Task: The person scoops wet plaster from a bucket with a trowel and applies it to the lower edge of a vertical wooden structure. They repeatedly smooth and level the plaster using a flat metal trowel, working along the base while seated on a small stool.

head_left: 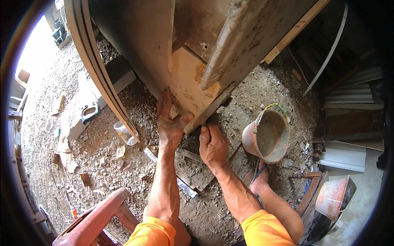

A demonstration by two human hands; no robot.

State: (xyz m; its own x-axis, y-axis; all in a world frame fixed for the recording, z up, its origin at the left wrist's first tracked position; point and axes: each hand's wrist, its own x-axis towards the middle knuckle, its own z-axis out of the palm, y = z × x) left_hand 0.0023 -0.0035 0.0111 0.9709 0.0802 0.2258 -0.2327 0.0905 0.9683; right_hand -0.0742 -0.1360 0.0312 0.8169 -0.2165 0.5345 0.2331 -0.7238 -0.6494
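A large grey, plaster-smeared slab structure (250, 49) rises in front of me. A pale tan board (191, 82) stands inside it, between two walls. My left hand (170, 125) is closed around the near lower edge of the left wall (141, 45), fingers outside and thumb toward the tan board. A small pale patch shows between thumb and forefinger; I cannot tell whether it is a loose piece. Just below the structure's near corner, my right hand (214, 145) is closed in a pinch. What it holds is hidden, though something dark shows at the fingertips.
A bucket of grey mix (269, 135) stands right of my hands, by my foot. A curved wooden strip (96, 65) arcs down at left. A clear plastic cup (126, 133), a handsaw handle (90, 112) and a reddish chair (94, 219) sit left. Another bucket (330, 197) lies right.
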